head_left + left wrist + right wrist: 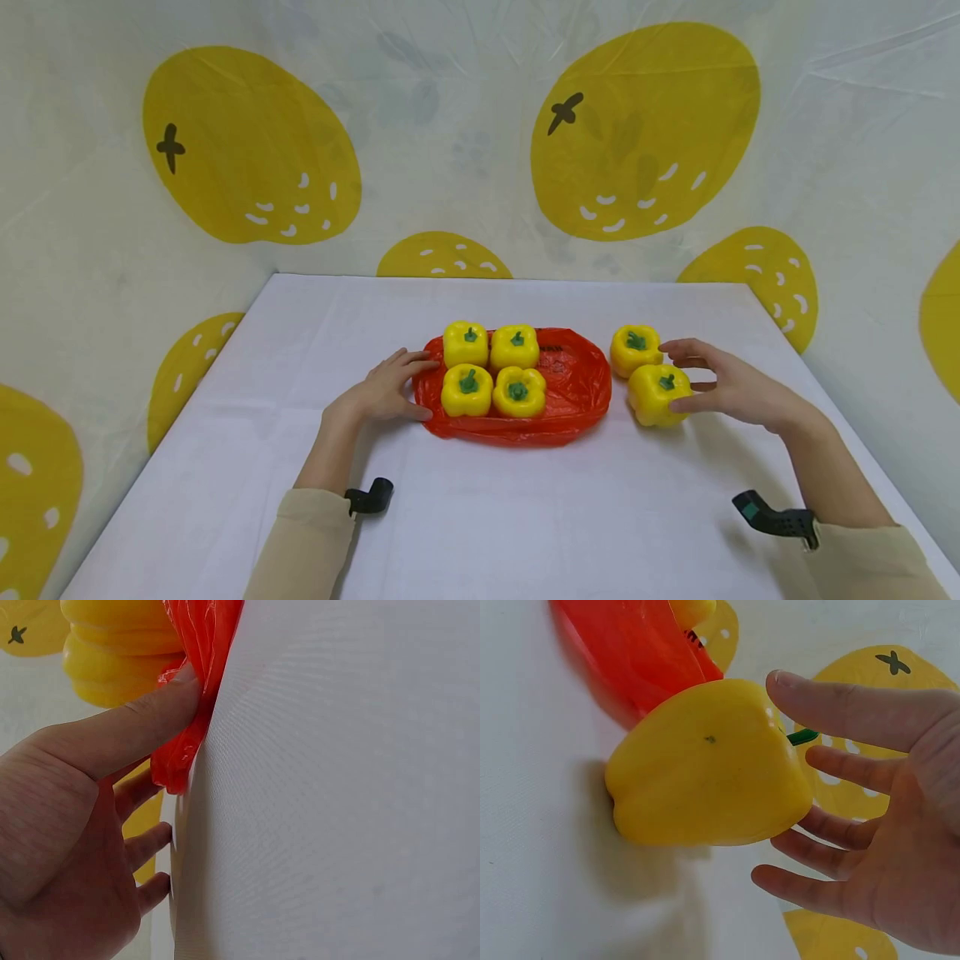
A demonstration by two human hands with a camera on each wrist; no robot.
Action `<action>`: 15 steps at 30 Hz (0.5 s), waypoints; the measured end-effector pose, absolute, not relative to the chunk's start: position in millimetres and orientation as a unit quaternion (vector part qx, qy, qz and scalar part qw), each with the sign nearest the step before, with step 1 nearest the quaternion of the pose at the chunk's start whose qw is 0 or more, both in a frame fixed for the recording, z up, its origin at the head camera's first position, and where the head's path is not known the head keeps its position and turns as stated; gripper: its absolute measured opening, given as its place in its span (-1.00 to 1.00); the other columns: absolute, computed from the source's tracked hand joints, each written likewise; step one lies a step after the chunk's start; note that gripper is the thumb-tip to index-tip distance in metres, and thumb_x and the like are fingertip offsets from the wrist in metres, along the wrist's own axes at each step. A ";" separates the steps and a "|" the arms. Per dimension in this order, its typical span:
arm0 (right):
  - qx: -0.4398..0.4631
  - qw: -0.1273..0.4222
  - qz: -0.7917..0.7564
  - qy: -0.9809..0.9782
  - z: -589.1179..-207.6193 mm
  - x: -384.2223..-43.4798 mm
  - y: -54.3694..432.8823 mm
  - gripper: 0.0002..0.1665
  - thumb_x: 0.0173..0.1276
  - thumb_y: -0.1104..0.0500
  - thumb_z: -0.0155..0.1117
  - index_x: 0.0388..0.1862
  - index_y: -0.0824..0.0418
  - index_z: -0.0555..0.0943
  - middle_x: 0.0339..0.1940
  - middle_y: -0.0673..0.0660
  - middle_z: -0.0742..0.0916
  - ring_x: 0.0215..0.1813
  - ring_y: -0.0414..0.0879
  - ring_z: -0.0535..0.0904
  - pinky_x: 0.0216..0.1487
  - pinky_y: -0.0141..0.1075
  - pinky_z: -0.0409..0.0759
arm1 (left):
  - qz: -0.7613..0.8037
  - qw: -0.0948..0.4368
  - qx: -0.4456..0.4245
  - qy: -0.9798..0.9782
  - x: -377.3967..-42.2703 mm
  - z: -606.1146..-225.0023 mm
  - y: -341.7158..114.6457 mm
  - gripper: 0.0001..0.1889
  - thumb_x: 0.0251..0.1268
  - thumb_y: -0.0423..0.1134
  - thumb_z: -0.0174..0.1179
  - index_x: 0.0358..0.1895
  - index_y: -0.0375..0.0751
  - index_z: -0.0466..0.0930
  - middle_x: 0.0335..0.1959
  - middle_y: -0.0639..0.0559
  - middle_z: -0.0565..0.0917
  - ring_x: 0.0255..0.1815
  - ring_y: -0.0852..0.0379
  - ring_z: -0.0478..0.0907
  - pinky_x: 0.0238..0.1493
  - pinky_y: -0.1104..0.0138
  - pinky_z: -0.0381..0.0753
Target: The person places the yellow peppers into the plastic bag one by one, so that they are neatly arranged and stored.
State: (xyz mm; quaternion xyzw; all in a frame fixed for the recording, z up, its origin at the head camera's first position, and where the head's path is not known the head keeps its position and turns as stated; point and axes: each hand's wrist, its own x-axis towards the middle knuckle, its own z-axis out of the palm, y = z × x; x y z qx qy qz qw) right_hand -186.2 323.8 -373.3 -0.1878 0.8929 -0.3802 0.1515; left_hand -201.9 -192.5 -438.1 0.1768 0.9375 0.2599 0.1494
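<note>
Two yellow bell peppers, a front one (658, 395) and a back one (635, 350), stand side by side on the table, right of a red plastic bag (577, 379). My right hand (738, 383) is at the front pepper, its thumb and fingers spread around the stem end; in the right wrist view this pepper (705, 765) is not enclosed by the fingers. Several more yellow bell peppers, one of them at the front left (467, 392), stand in the bag's left half, stems up. Against the bag's left edge rests my left hand (382, 390), its thumb touching the red plastic (180, 754).
A white cloth covers the table (480, 517). Behind it hangs a pale curtain (450, 125) printed with large yellow fruit, which also runs along both sides. Each wrist carries a black strap-on device, the left one (371, 497) and the right one (776, 521).
</note>
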 end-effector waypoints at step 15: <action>-0.184 0.160 -0.378 0.893 -381.7 -178.9 322.1 -0.23 0.31 0.14 0.50 0.45 0.19 0.40 0.43 0.33 0.45 0.36 0.34 0.35 0.14 -0.03 0.66 | 0.260 0.147 0.175 0.938 -202.5 -439.0 -192.8 -0.16 0.15 -0.06 0.49 0.54 -0.01 0.36 0.60 -0.12 0.22 0.64 -0.30 -0.13 0.51 -0.33 -0.11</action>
